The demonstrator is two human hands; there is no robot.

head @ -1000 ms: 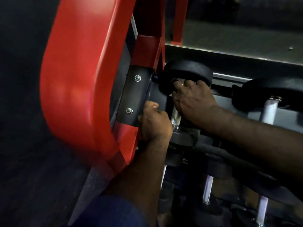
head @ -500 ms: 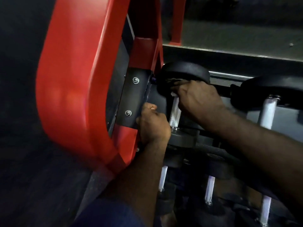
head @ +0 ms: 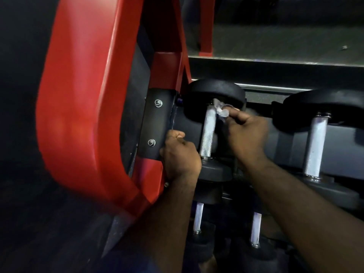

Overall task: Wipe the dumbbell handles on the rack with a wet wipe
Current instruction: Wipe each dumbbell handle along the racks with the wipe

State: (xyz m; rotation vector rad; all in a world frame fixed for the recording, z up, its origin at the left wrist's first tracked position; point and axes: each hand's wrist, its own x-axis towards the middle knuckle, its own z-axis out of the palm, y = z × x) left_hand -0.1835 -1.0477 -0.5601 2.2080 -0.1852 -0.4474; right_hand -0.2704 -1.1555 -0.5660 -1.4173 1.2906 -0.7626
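A black dumbbell lies on the rack's upper shelf, its knurled silver handle point(head: 207, 133) running up and down between two black heads. My right hand point(head: 246, 133) sits just right of the handle and pinches a crumpled white wet wipe point(head: 221, 110), which touches the handle's top end under the far head point(head: 214, 97). My left hand point(head: 180, 156) grips the edge of the black bracket point(head: 157, 125) on the rack's left side, beside the handle's lower end.
The rack's red frame point(head: 84, 107) curves down the left. A second dumbbell with a silver handle point(head: 315, 144) lies to the right on the same shelf. Lower down, two more handles point(head: 198, 217) point(head: 256, 227) show on the shelf below. Dark floor fills the left.
My right hand has slid off the handle to its right, baring the knurled handle and showing the wipe at its top end. My left hand has stayed on the bracket.
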